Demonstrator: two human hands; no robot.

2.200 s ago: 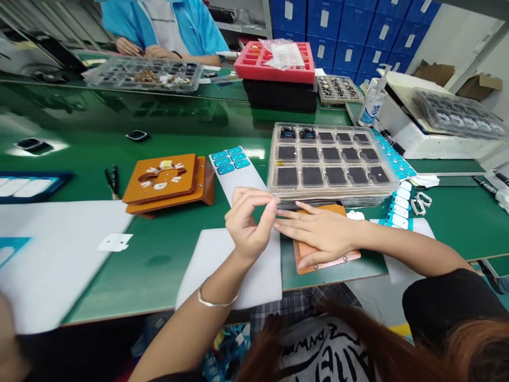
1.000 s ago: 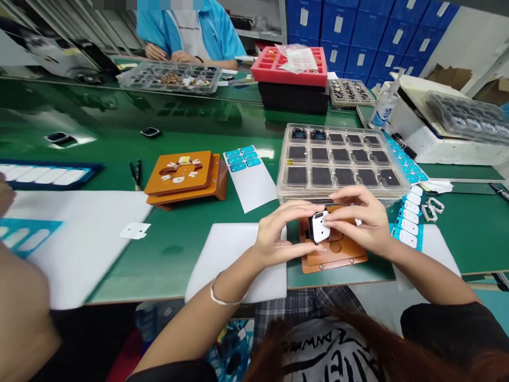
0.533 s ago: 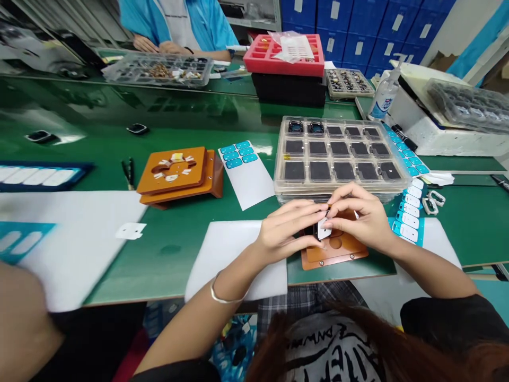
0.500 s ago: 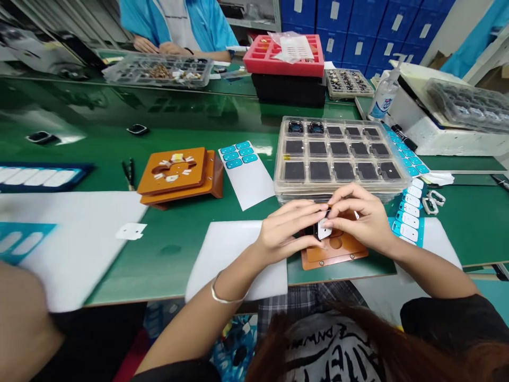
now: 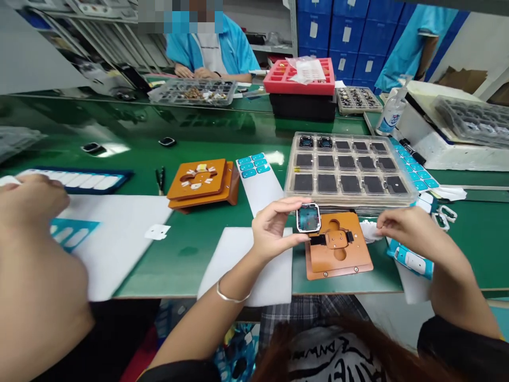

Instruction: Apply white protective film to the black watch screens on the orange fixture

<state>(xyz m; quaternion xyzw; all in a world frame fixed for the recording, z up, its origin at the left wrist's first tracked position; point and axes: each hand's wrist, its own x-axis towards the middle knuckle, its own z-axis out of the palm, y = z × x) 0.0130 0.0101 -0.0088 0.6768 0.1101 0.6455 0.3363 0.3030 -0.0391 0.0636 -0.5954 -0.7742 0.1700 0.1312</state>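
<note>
The left hand (image 5: pixel 271 229) grasps the watch case (image 5: pixel 308 218) by the left edge of the nearer jig (image 5: pixel 324 262), and the right hand (image 5: pixel 417 231) is at the white pieces (image 5: pixel 369 232), its hold unclear.

Assembly workshop: green workbench (image 5: pixel 191 270), compartment trays of small parts (image 5: pixel 350 170) (blue bins (image 5: pixel 345 34) behind).

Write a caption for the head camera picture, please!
Left hand holding a small square frame by an orange plate, right hand near white pieces.
</note>
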